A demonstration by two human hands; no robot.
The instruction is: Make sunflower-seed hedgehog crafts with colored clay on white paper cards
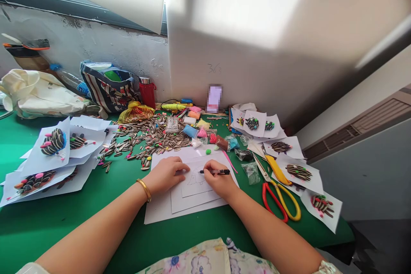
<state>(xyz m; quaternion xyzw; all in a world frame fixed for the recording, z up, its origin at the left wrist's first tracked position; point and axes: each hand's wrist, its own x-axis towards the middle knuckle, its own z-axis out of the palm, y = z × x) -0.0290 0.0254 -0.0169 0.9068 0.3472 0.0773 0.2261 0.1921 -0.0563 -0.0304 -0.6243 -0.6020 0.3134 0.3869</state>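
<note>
My right hand (220,180) grips a black pen (221,172), its tip over the small top sheet of paper (192,191). On that sheet a thin outline, perhaps an animal, is drawn; part of it is hidden by my right hand. My left hand (167,175), with a gold bangle at the wrist, lies flat on the paper left of the drawing, fingers stretched out. Larger white sheets (157,212) lie underneath. Just beyond the paper spreads a heap of striped sunflower seeds (160,137). A small green ball (208,152) rests at the paper's far edge.
Scissors (279,199) and a yellow cutter (278,170) lie right of the paper. Seed-decorated cards are stacked left (53,143) and right (298,172). Packets of coloured clay (190,131) sit behind. A red flask (147,93) and striped bag (105,87) stand by the wall.
</note>
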